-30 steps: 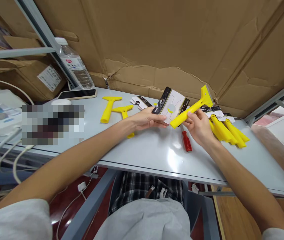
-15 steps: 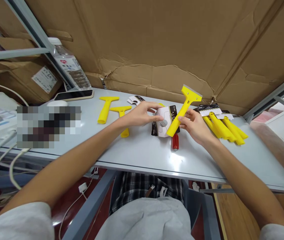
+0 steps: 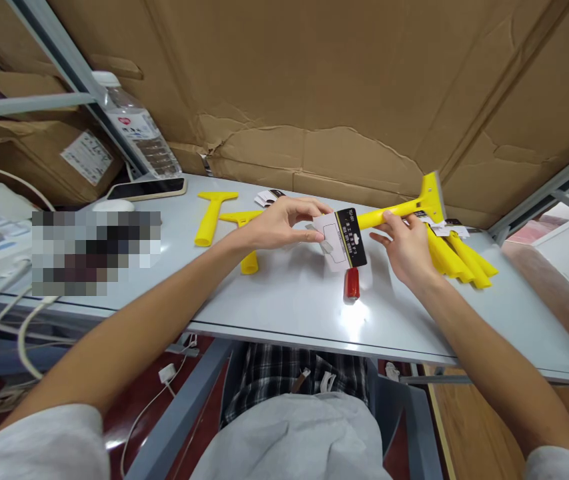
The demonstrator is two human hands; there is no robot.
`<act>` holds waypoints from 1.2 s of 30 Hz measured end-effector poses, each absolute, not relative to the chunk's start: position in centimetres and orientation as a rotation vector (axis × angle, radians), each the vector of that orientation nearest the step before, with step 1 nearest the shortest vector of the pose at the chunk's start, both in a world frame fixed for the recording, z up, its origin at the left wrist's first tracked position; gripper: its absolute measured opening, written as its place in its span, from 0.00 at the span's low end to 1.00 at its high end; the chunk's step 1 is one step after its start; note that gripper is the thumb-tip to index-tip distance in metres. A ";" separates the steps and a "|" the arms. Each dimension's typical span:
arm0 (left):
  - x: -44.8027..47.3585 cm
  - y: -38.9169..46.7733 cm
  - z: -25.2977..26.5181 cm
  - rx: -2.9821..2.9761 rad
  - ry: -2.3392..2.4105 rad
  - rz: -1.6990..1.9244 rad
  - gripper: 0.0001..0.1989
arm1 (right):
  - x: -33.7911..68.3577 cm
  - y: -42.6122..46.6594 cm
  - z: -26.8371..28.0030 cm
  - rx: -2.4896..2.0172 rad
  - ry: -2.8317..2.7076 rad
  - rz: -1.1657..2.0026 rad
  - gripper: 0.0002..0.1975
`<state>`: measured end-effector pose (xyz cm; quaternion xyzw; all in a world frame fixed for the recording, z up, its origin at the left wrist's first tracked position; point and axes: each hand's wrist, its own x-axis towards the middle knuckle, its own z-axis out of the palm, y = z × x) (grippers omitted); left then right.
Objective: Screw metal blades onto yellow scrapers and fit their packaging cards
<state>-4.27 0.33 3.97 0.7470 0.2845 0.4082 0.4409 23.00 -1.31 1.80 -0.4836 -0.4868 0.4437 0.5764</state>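
Note:
Between thumb and fingers, my left hand pinches a folded black-and-white cardboard sleeve with printing on it. My right hand grips a yellow scraper by its handle, blade end pointing right. The handle's other end is hidden behind the card; whether it is inside it I cannot tell. Below the card lies a red screwdriver handle. Two yellow scraper bodies, one a T-shaped scraper handle and another scraper handle partly behind my left hand, lie to the left.
Several carded yellow scrapers lie at the right. More folded cards rest behind my left hand. A phone and a plastic bottle are at the back left. A cardboard wall and metal shelf posts border the table.
The scraper has turned from upright to nearly level, its head swinging right. The card has tilted and turned its black header toward the scraper. My right hand has shifted slightly right.

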 end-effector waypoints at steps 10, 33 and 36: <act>-2.1 -0.4 1.1 1.833 0.756 1.212 0.16 | 22.1 -2.2 1.6 -1.102 -1.228 1.162 0.27; 0.5 -1.7 -1.1 1.599 0.761 1.340 0.29 | 22.3 -1.8 1.0 -1.086 -1.345 0.861 0.31; 0.7 -1.9 -1.2 1.603 0.750 1.384 0.30 | 22.3 -1.5 0.7 -1.083 -1.329 0.867 0.31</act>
